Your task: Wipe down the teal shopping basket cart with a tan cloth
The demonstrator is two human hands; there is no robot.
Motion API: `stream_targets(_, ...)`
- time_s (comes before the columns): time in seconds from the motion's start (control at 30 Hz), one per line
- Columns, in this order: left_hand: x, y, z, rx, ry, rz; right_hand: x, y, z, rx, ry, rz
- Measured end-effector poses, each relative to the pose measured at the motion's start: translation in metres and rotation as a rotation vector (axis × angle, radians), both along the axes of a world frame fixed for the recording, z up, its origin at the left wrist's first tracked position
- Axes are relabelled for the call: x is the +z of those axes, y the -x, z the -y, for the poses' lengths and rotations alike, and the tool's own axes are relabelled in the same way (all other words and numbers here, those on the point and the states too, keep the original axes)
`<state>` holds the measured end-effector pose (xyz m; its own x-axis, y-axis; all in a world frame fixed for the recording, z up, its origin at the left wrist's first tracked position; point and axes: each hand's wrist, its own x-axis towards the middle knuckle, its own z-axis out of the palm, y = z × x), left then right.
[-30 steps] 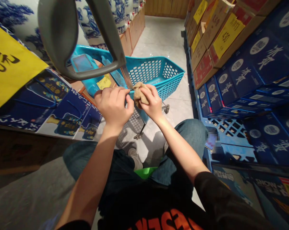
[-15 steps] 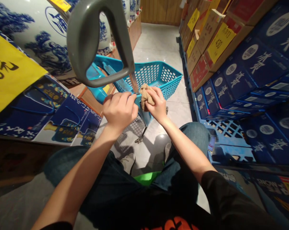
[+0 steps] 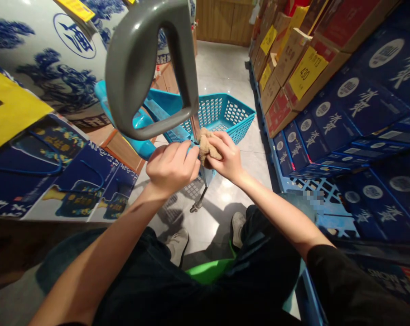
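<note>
A shopping cart with a blue plastic basket (image 3: 237, 105) and a grey loop handle (image 3: 130, 77) stands in front of me. My left hand (image 3: 172, 166) is closed over the cart's blue rim, just below the handle; its fingertips are partly hidden. Right beside it, my right hand (image 3: 227, 156) grips a crumpled tan cloth (image 3: 206, 147) and presses it against the rim near the handle's metal post (image 3: 195, 124). A blue plastic part of the cart (image 3: 137, 140) sticks out to the left. Below the basket, a caster wheel (image 3: 195, 207) shows on the floor.
At left stand big blue-and-white porcelain jars (image 3: 62, 63), dark-blue gift boxes (image 3: 75, 172) and a yellow price sign (image 3: 11, 108). Blue cartons (image 3: 327, 122) and brown cartons (image 3: 289, 59) are stacked on a blue pallet (image 3: 337, 217) at right. Something green (image 3: 209, 270) lies between my legs.
The cloth and both hands have shifted slightly down in view, and my right hand a little to the right. My view has moved a bit, and my legs are spread wider.
</note>
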<state>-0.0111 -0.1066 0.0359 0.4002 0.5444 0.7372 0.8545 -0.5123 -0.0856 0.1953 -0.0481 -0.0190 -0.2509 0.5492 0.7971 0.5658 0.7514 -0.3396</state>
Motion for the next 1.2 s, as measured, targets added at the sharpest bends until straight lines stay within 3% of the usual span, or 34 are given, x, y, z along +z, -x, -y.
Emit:
stream_targets(0.13, -0.003, -0.013, -0.003, 0.020, -0.044, 0.084, 0.000, -0.006, -0.004, 0.074, -0.054, 0.030)
stream_targets(0.23, 0.001, -0.018, -0.002, -0.005, -0.041, 0.104, 0.004, -0.012, -0.012, 0.015, -0.003, 0.056)
stream_targets(0.3, 0.006, -0.018, 0.000, -0.033, -0.003, 0.082, 0.009, -0.013, -0.013, -0.018, 0.011, 0.048)
stream_targets(0.47, 0.014, -0.004, 0.000, -0.076, 0.029, 0.004, 0.018, -0.012, -0.013, 0.060, -0.012, 0.119)
stream_targets(0.67, 0.017, 0.014, 0.001, -0.096, 0.062, -0.017, 0.011, 0.002, -0.008, -0.036, 0.053, 0.080)
stream_targets(0.87, 0.018, 0.023, 0.003, -0.121, -0.004, -0.063, 0.005, 0.008, -0.006, 0.048, 0.004, 0.101)
stream_targets(0.97, 0.019, 0.021, 0.004, -0.120, -0.019, -0.070, 0.005, 0.005, -0.004, 0.015, 0.021, 0.099)
stream_targets(1.1, 0.021, 0.019, 0.005, -0.114, -0.150, -0.126, 0.003, 0.005, 0.006, 0.050, 0.046, 0.135)
stream_targets(1.2, 0.015, 0.021, 0.006, -0.111, -0.052, -0.078, -0.006, -0.003, -0.005, 0.071, 0.050, 0.125)
